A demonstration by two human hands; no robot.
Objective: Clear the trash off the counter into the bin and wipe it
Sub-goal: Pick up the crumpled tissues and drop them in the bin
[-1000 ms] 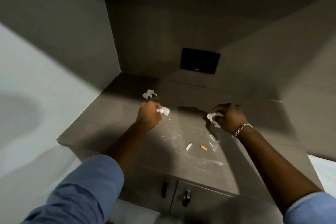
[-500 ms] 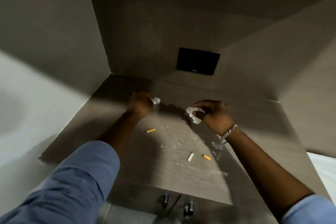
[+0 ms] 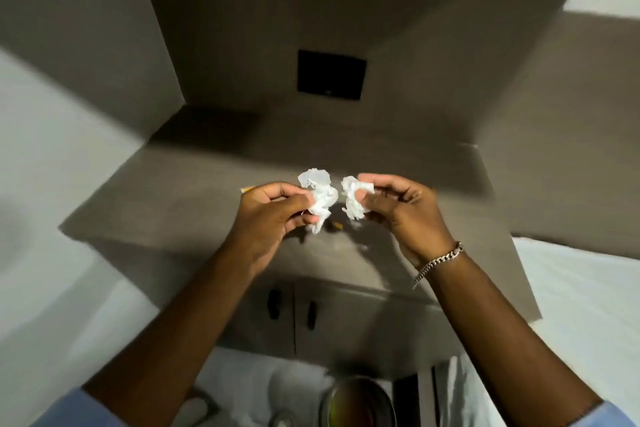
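Both hands are raised above the counter [image 3: 180,215], close together, each pinching a crumpled white tissue. The left hand [image 3: 268,217] has its fingers curled loosely, thumb and fingertips closed on the larger wad [image 3: 320,196], which sticks up past the fingers and hangs down a little below them. The right hand [image 3: 403,210] grips a smaller wad [image 3: 353,199] between thumb and forefinger, the other fingers bent inward; a chain bracelet [image 3: 438,262] sits on that wrist. The two wads are just beside each other, a narrow gap between them, and neither touches the counter. Below the gap a small yellowish butt [image 3: 336,226] lies on the counter, blurred and partly in shadow; another yellow bit [image 3: 247,189] peeks out beside the left knuckles, mostly hidden, so what it is cannot be told. The hands cover much of the counter's middle. A dark square plate [image 3: 330,74] sits on the back wall. Under the counter front, two dark cabinet handles [image 3: 275,303] show. At the bottom edge a round bin [image 3: 358,402] is cut off and blurred, its contents unclear. Blue sleeves [image 3: 613,414] are cropped at the corners.
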